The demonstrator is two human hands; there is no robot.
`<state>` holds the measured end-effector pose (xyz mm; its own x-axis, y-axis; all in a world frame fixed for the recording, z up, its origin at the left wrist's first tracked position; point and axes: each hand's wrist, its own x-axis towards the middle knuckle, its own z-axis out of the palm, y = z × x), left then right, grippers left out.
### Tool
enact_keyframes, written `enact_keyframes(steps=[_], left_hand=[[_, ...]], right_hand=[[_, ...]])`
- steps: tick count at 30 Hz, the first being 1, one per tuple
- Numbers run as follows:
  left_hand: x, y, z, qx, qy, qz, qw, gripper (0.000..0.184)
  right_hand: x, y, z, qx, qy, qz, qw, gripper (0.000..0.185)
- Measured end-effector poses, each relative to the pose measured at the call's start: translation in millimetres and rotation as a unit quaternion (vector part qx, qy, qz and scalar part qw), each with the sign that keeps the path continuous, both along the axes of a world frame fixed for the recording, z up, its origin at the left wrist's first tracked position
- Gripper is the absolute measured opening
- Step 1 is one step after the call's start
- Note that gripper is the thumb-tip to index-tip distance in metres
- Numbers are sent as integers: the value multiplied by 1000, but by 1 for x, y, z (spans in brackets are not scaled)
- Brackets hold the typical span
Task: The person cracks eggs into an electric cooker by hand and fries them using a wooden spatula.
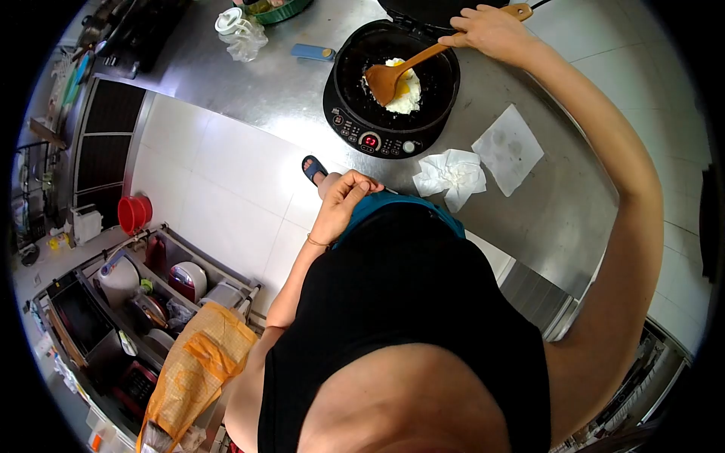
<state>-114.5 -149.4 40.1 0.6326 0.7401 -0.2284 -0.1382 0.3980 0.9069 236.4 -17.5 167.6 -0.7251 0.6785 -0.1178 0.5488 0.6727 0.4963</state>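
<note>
My right hand (495,34) is wrapped round the handle of a wooden spatula (387,81). The spatula's broad head rests over a fried egg (408,92), covering its left part. White and some yolk of the egg show beside the wood. The egg lies in the black pan of an electric griddle (343,83), whose front panel has a lit red display. My left hand (349,198) is at my waist, by the teal waistband (370,205), with its fingers curled together. Whether anything is between those fingers is hidden.
On the steel counter (264,98) lie a crumpled tissue (453,175), a stained white sheet (509,149) and a blue-grey object (311,52). A white-lidded container (232,23) stands farther left. A red bucket (135,214) and a loaded rack (219,260) are at left.
</note>
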Motion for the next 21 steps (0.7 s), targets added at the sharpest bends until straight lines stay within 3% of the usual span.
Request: enact_keyframes(steps=[2,5,8,11,13,14,15,16,17,19,21], left_hand=[[0,-1,1,-4,-3,6,1000,16],[0,-1,-1,-6,-7,8,1000,16],[-2,0,-2,-2,-8,3,1000,16],[-2,1,0,3,-4,-2,1000,16],[0,1,1,8,5,-7,1000,16],[0,2,3,10,12,-12,1000,16],[1,2,4,13,17,-17,1000,16],[2,3,4,17,17,-22,999,16],[2,3,3,21,16,-27,999,17],[4,4,2,20,12,-34,999,17],[5,5,3,10,5,-38,999,17]], right_hand=[[8,-3,4,4,-29,-12,999,37],[19,-13,24,-43,-18,-117,992,36],[49,-29,26,-50,44,-210,975,45],[80,-54,26,-133,128,-265,947,44],[97,-76,10,-240,269,-349,865,41],[99,-91,-1,-290,351,-398,796,38],[100,-106,-16,-298,393,-403,771,34],[76,-120,-8,-320,407,-477,711,33],[79,-132,-21,-312,387,-495,713,32],[98,-160,-76,-287,457,-464,703,30],[73,-180,-87,-236,470,-470,709,30]])
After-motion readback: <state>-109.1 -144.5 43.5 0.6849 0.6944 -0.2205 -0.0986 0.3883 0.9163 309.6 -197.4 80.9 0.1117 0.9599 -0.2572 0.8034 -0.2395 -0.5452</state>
